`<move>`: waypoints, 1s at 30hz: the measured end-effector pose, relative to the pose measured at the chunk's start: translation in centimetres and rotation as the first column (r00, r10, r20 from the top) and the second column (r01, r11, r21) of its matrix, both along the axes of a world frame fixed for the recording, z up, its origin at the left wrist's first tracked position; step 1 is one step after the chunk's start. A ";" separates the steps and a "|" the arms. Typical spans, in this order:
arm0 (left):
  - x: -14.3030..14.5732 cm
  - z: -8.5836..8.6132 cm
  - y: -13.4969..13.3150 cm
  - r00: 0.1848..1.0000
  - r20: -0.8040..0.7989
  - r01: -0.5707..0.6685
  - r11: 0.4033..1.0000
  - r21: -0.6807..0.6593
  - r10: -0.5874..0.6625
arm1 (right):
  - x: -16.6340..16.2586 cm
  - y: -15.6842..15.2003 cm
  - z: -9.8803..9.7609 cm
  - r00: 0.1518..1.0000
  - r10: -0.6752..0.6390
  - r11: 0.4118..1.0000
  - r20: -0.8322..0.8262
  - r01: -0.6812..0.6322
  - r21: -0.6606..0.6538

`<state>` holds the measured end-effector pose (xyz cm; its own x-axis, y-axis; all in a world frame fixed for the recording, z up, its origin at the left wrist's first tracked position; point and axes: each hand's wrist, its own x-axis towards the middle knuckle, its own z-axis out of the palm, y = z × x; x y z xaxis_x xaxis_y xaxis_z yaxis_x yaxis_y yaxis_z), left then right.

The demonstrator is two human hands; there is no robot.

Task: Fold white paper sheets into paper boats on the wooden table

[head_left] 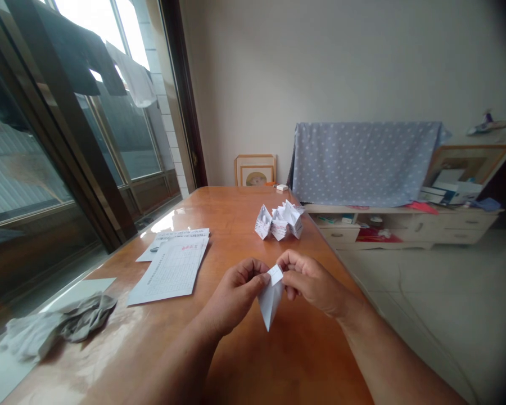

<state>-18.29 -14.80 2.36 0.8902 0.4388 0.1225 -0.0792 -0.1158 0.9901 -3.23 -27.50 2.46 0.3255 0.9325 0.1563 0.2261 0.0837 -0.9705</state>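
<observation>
Over the right half of the table (231,216), toward its near end, a small piece of folded white paper (270,301) hangs between two bare hands, its narrow point turned downward. The left hand (238,288) is clamped on the upper left side of the piece, thumb against fingers. The right hand (311,281) pinches the upper right side, fingers curled, so the two hands nearly meet across the top. Between them a small squarish flap lies at the upper end, while smooth faces taper below it to the tip.

This piece seems well along: its tapered body looks formed, and the flap appears to be the part being worked. Whether that fold is complete cannot be told, since the fingers cover both sides.

Beyond the hands, near the table's right edge, stands a cluster of folded paper shapes (296,218), which look finished or nearly so; they crowd together, so their number is unclear. Toward the left edge, printed sheets (172,273) lie flat and overlapping, apparently unfolded. Nearer the close left corner rests a crumpled grey cloth (88,318).
</observation>
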 end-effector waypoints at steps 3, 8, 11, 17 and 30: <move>-0.1 0.1 0.1 1.000 0.004 0.009 1.000 -0.013 -0.009 | 0.1 -0.1 0.0 0.999 -0.023 1.000 -0.030 0.023 -0.007; -0.3 0.1 0.3 0.999 -0.009 0.051 0.998 -0.033 -0.051 | 0.0 0.0 0.0 1.000 -0.014 0.999 -0.026 0.015 0.039; -0.5 0.3 0.3 0.995 -0.033 0.092 0.994 -0.061 -0.094 | 0.0 -0.1 0.1 0.999 0.008 0.999 -0.036 -0.006 0.047; -0.8 0.6 0.4 0.992 -0.026 0.114 0.981 -0.157 -0.120 | 0.3 -0.5 0.3 0.999 0.027 1.000 -0.045 -0.027 0.002; -0.8 0.5 0.4 0.990 -0.002 0.139 0.982 -0.131 -0.141 | 0.2 -0.9 0.8 0.992 0.115 0.993 -0.051 -0.114 0.028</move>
<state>-19.09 -14.42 2.90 0.9449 0.3213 0.0624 -0.0746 0.0257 0.9969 -3.00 -28.41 3.27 0.2254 0.9601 0.1653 0.1627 0.1302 -0.9781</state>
